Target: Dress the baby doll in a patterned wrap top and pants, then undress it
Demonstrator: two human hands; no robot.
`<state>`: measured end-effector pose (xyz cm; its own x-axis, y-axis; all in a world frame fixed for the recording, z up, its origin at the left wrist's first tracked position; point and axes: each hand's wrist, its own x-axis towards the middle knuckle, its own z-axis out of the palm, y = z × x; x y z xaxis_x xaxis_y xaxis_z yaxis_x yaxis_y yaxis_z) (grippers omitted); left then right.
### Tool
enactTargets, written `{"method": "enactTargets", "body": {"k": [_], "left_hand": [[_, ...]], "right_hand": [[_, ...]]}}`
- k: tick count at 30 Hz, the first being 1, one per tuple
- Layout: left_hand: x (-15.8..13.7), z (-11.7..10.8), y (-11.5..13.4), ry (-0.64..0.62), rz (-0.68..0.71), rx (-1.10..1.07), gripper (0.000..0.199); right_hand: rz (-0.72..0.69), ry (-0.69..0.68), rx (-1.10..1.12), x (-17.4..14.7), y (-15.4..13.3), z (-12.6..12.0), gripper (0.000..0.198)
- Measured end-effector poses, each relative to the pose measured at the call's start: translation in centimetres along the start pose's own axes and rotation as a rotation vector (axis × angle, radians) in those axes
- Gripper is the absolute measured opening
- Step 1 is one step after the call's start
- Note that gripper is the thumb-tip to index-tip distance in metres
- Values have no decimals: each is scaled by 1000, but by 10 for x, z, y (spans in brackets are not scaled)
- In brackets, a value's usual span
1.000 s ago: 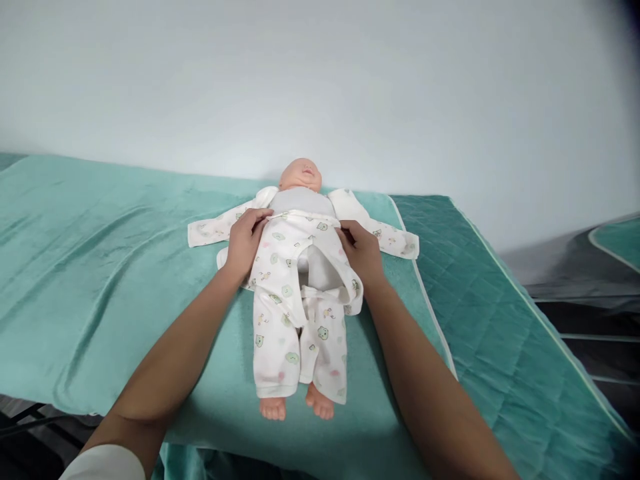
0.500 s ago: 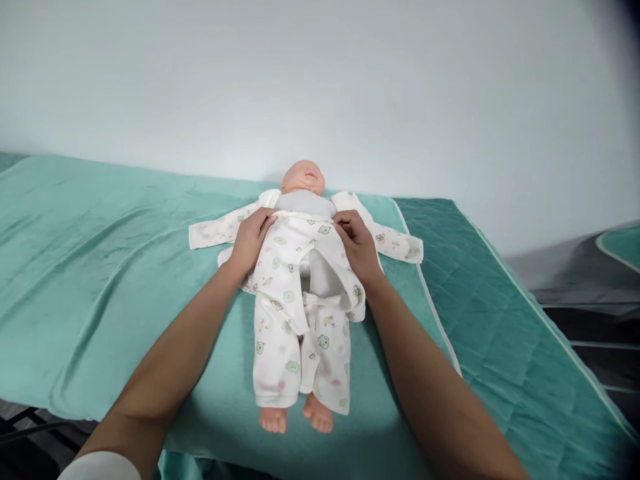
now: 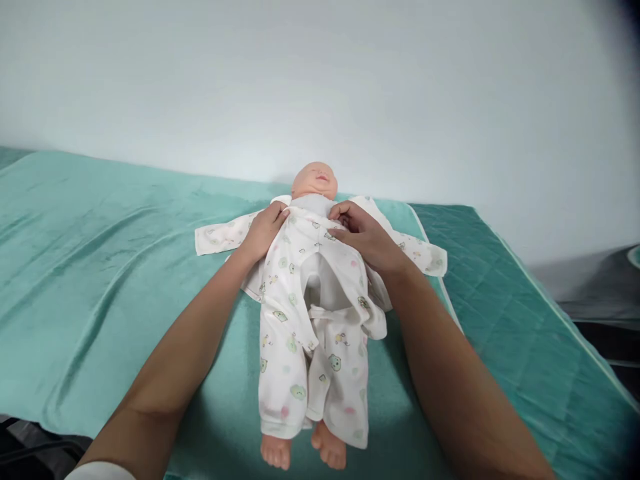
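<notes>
A baby doll [image 3: 315, 180] lies on its back, head toward the wall and bare feet toward me. It wears patterned white baby pants [image 3: 293, 267], open at the crotch with a grey-white cloth body showing through. A matching baby shirt [image 3: 220, 235] is spread beneath the doll, sleeves out to both sides. My left hand [image 3: 266, 230] pinches the left end of the pants' waistband at chest height. My right hand [image 3: 367, 237] is curled at the waistband's right side, thumb on the fabric and index finger above; its other fingertips are partly hidden.
A light green blanket [image 3: 125, 267] with some creases covers the bed under the doll. Darker quilted green bedding [image 3: 493, 300] shows on the right. A pale wall [image 3: 320, 80] stands behind. Dark metal framing [image 3: 40, 453] is visible at lower left.
The waistband has moved slightly up the doll's chest. My right hand has shifted, its thumb and index finger further apart. The view has moved a little, so the doll appears lower and more right.
</notes>
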<state>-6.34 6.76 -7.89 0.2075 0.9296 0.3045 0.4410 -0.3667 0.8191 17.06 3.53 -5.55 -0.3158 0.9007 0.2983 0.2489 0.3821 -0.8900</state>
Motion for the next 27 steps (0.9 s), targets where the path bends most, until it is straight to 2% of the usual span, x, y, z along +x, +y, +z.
{"method": "enactTargets", "body": {"k": [4, 7, 12, 15, 18, 22, 27], "left_hand": [[-4, 2, 6, -1, -2, 61, 25], [-7, 4, 10, 15, 45, 163, 25], [-4, 7, 2, 136, 276, 290, 26], [-2, 7, -3, 134, 363, 291, 25], [-3, 6, -2, 93, 314, 280, 27], [-6, 5, 5, 79, 209, 232, 31], [-5, 2, 6, 155, 98, 104, 32]], "right_hand": [[14, -43, -54, 3, -1, -6, 31], [17, -84, 16, 0, 0, -13, 39], [102, -100, 237, -6, 11, -23, 43], [181, -33, 328, -7, 19, -24, 39], [218, 126, 323, -4, 26, -17, 37], [151, 316, 162, 7, 28, -6, 40], [88, 430, -97, 20, 26, -1, 39]]}}
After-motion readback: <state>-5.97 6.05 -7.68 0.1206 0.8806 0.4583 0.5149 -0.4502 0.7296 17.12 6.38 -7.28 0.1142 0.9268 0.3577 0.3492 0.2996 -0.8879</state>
